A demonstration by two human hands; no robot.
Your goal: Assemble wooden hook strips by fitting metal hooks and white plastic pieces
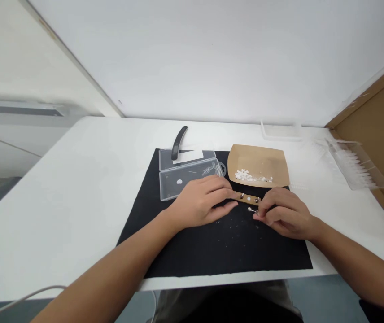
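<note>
My left hand (208, 199) pinches the left end of a narrow brown strip (249, 198) above the black mat. Small metal pieces and a white dot sit along the strip. At its right end is my right hand (284, 213), with thumb and fingers closed on a small silvery metal piece (251, 209). Those fingers hide part of the piece and the strip's right end. Behind my left hand lies an open clear plastic case (172, 179) with thin clear slivers and a white dot in it. A brown paper tray (262, 157) holds small white bits (244, 175).
A black curved nail file (179, 142) and a white card (188, 156) lie across the case's lid. Clear plastic nail tips (351, 166) rest at the right, beside a brown board (380, 134). A clear tray (281, 131) stands near the wall. Tiny crumbs dot the black mat (225, 255).
</note>
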